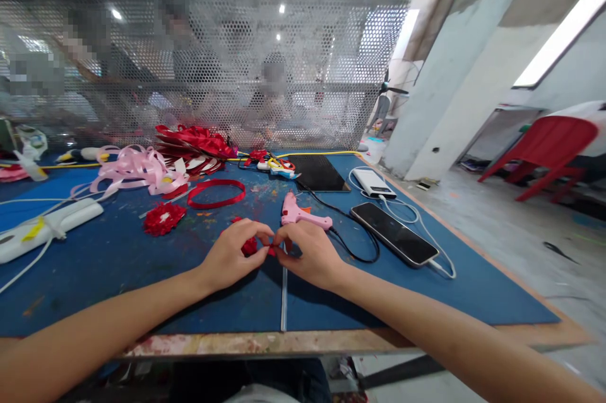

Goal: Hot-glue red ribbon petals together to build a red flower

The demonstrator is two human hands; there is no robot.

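Observation:
My left hand and my right hand meet over the blue table mat, thumbs and fingertips pinched together on a small piece of red ribbon. Partly hidden behind my left fingers is a red ribbon flower. Just beyond my right hand lies a pink glue gun. A clear glue stick runs from under my fingers toward the table's front edge. Farther left lie another red ribbon flower and a red ribbon ring.
Pink ribbon and a red ribbon pile lie at the back. On the right are a phone, a power bank and a black tablet with cables. A white power strip sits left. A perforated metal screen stands behind.

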